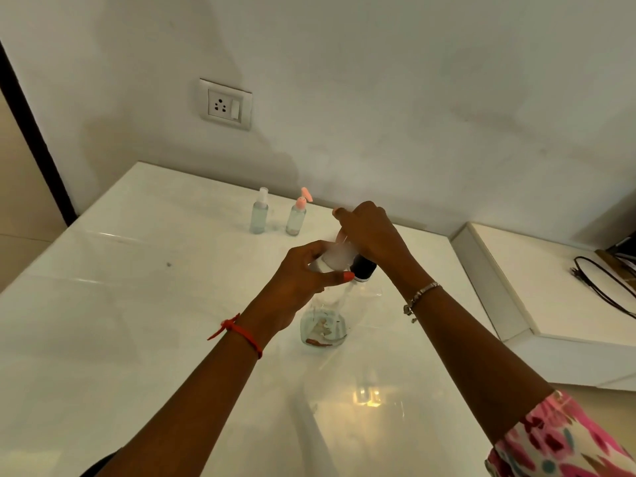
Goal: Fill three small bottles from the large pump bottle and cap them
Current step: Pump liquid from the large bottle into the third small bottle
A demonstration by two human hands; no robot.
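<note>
The large clear pump bottle [325, 325] stands on the white table [137, 304], its black pump collar [363, 268] under my right hand [368, 232], which curls over the top of the pump. My left hand [303, 273] grips a small frosted bottle [332, 258], tilted and blurred, held right beside the pump. Two other small bottles stand by the back wall: one with a clear spray cap [260, 213] and one with a pink pump cap [298, 215]. Both have their caps on.
A wall socket [225, 105] sits above the table's back edge. A lower white ledge [550, 290] to the right carries a black cable [599, 280]. A dark door frame [31, 132] runs down the left.
</note>
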